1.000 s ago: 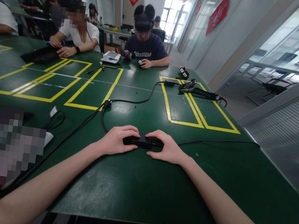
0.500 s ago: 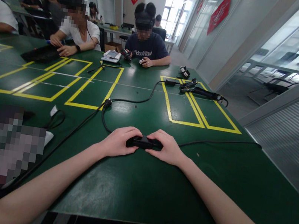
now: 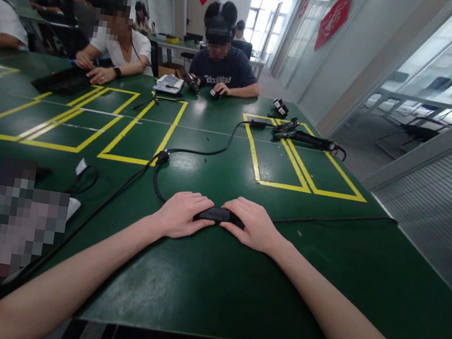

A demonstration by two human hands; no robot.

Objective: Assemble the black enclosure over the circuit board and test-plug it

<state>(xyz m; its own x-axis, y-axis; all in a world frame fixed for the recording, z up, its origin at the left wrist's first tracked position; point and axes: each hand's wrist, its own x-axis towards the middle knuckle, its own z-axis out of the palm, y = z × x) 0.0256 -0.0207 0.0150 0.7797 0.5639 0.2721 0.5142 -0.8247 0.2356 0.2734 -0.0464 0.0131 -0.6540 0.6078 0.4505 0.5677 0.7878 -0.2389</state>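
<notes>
A black power adapter (image 3: 216, 214), a long block with a cable leaving towards each side, lies between my two hands near the middle of the green table. My left hand (image 3: 180, 215) is closed on its left end, thumb at the near side and fingers over the top. On the other end, my right hand (image 3: 249, 223) grips in the same way. Only the adapter's middle part shows; both ends are covered by my fingers. The left cable (image 3: 157, 179) curves up to a dark plug-like lump (image 3: 163, 156), and the right cable (image 3: 338, 216) runs towards the table's right edge.
Yellow tape rectangles (image 3: 125, 160) mark the green table (image 3: 208, 291). A black device with straps (image 3: 307, 139) lies far right, near a small black-and-white item (image 3: 280, 108). A blurred-out item (image 3: 5, 227) is at near left. Two people sit opposite, one by a black tray (image 3: 61, 81).
The adapter has rolled slightly between my hands, showing a flatter face. My fingers have shifted over its top. Across the table, a person's hand with a small object has moved slightly.
</notes>
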